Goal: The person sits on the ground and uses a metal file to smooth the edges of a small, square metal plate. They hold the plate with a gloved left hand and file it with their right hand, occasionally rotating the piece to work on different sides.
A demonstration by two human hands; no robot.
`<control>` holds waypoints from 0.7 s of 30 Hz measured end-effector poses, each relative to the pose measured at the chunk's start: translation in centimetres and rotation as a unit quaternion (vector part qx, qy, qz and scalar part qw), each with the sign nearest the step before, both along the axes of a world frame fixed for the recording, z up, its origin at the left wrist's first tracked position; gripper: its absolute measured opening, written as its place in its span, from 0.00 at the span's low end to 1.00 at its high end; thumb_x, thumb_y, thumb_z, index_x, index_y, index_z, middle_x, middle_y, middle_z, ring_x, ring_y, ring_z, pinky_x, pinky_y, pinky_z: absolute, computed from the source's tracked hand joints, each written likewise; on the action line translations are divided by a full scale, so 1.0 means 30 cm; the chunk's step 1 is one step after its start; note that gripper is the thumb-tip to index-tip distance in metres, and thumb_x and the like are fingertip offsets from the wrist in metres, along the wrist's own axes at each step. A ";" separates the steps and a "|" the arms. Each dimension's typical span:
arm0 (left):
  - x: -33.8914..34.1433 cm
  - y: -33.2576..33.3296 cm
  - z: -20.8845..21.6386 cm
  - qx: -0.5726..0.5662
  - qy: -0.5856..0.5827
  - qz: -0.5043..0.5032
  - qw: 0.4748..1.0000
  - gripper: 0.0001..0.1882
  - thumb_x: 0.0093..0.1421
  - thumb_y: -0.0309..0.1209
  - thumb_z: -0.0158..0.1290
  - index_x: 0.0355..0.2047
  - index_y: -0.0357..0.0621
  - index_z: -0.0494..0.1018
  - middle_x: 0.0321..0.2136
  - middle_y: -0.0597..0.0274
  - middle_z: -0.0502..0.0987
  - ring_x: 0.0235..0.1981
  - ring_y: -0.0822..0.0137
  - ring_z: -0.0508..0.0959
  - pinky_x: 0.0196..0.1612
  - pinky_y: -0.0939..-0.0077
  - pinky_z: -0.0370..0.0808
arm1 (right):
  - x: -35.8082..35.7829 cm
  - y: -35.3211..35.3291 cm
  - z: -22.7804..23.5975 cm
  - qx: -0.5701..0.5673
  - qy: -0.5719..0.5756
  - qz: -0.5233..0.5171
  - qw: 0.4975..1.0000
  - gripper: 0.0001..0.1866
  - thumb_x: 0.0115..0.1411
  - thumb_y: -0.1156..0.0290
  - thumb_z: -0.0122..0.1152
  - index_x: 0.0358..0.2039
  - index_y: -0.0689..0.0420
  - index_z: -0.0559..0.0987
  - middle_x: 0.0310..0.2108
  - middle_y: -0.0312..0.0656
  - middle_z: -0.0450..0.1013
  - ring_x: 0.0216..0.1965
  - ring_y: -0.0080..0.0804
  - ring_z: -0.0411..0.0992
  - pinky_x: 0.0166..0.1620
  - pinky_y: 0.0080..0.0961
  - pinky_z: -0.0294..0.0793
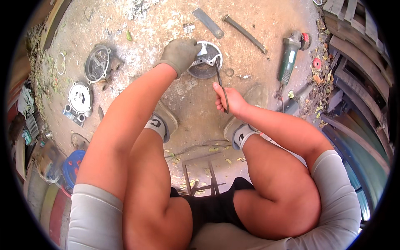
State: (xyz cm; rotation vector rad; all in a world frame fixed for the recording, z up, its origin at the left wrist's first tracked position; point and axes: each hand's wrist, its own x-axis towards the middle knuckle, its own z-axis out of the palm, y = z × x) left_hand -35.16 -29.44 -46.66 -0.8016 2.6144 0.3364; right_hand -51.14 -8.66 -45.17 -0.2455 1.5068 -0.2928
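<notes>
My left hand (178, 55), in a grey-brown work glove, is closed on the left rim of a round metal cover (215, 49) with a silvery edge and openings. The cover stands tilted against a dark round base (203, 71) on the ground. My right hand (230, 100) is bare and wrapped round a slim, dark metal tool (221, 79) with a curved lower end. Its upper tip meets the right side of the cover; the exact contact is too small to tell. The glove hides part of the cover's left side.
A green angle grinder (288, 60) lies to the right. Beyond the cover are a flat metal bar (208, 23) and a long dark rod (245, 34). Two round metal housings, one dark (98, 63) and one silvery (80, 98), lie left. Wooden planks (360, 54) line the right edge.
</notes>
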 end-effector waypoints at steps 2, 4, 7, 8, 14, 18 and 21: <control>0.039 -0.010 0.003 0.012 0.078 -0.004 0.997 0.10 0.68 0.35 0.59 0.48 0.56 0.82 0.45 0.64 0.83 0.45 0.58 0.87 0.48 0.64 0.83 | -0.003 -0.022 0.004 -0.013 0.002 -0.013 1.000 0.37 0.72 0.31 0.53 0.33 0.60 0.76 0.27 0.40 0.74 0.26 0.28 0.75 0.30 0.29 0.76; 0.060 -0.016 0.039 0.021 0.153 -0.009 0.988 0.10 0.67 0.35 0.60 0.47 0.57 0.83 0.45 0.64 0.84 0.44 0.57 0.87 0.47 0.64 0.83 | -0.011 -0.037 0.001 -0.026 0.011 -0.028 0.999 0.38 0.72 0.31 0.52 0.34 0.61 0.76 0.27 0.41 0.74 0.26 0.28 0.75 0.30 0.29 0.76; 0.050 0.024 0.137 0.013 0.235 0.049 0.971 0.11 0.64 0.34 0.62 0.46 0.58 0.85 0.45 0.64 0.86 0.41 0.57 0.86 0.44 0.62 0.82 | -0.025 -0.049 0.019 -0.054 0.028 -0.048 0.997 0.38 0.72 0.31 0.53 0.37 0.62 0.78 0.27 0.40 0.74 0.26 0.29 0.75 0.30 0.28 0.76; 0.056 0.030 0.192 -0.009 0.280 0.034 0.959 0.12 0.63 0.33 0.63 0.47 0.58 0.85 0.46 0.64 0.86 0.39 0.57 0.86 0.42 0.62 0.82 | -0.034 -0.067 0.041 -0.076 0.025 -0.084 0.993 0.38 0.72 0.32 0.53 0.37 0.62 0.78 0.27 0.40 0.74 0.26 0.28 0.75 0.30 0.27 0.75; 0.203 0.235 0.860 -0.187 0.381 -0.047 0.904 0.14 0.56 0.29 0.66 0.44 0.55 0.86 0.45 0.70 0.85 0.33 0.62 0.81 0.36 0.62 0.78 | -0.054 -0.111 0.628 -0.222 -0.091 -0.186 0.953 0.33 0.74 0.38 0.57 0.42 0.62 0.80 0.27 0.37 0.75 0.24 0.25 0.73 0.28 0.25 0.71; 0.346 0.486 1.363 -0.293 0.426 -0.096 0.850 0.19 0.51 0.28 0.68 0.45 0.53 0.86 0.44 0.70 0.84 0.37 0.64 0.80 0.39 0.64 0.78 | 0.010 0.007 1.209 -0.387 -0.106 -0.013 0.916 0.27 0.72 0.45 0.63 0.36 0.62 0.82 0.26 0.37 0.77 0.23 0.21 0.71 0.27 0.22 0.69; 0.456 0.683 1.686 -0.353 0.422 -0.093 0.830 0.21 0.48 0.26 0.69 0.46 0.52 0.87 0.46 0.70 0.84 0.41 0.63 0.81 0.43 0.66 0.78 | 0.147 0.150 1.582 -0.446 -0.093 -0.011 0.890 0.17 0.69 0.56 0.71 0.34 0.59 0.83 0.26 0.36 0.79 0.22 0.18 0.72 0.26 0.19 0.69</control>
